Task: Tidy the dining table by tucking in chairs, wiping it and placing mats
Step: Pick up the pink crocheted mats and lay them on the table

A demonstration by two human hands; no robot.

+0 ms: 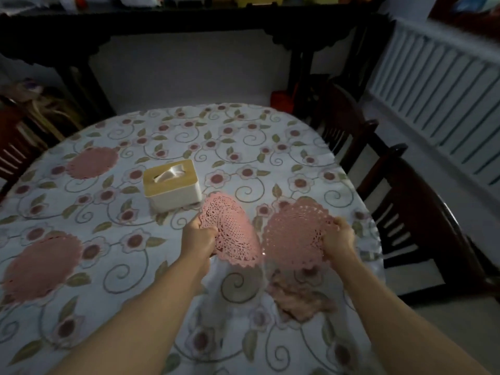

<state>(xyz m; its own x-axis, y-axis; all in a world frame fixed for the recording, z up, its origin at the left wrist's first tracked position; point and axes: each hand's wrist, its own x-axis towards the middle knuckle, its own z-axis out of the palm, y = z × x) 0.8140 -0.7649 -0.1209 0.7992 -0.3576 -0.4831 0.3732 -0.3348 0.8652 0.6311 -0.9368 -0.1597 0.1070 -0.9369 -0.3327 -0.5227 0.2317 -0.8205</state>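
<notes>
While two pink crochet mats are already laid on the desk (243, 125) far out to the left of my grips, I hold the next two up over the floral tablecloth (167, 136). My left grip (198, 234) is clamped on the near edge of the left mat (230, 231), fingers curled round it so that it tilts and droops. My right grip (338, 236) pinches the right rim of the right mat (295, 234), which hangs flatter and faces me. The two mats almost meet between my grips. A wood-lidded tissue box (173, 184) stands just beyond my left grip. A crumpled pink cloth (300, 299) lies on the desk below my right grip, probably the wiping cloth, though I cannot tell. Two dark chairs (416, 212) stand to the right of my right grip, close to the desk edge. The laid mat nearer me (40, 266) and the farther one (93, 162) set the spacing to match. To do this step well, I judge each mat should be lowered flat with its lace spread out, clear of the tissue box and the cloth, opposite the two already laid.
</notes>
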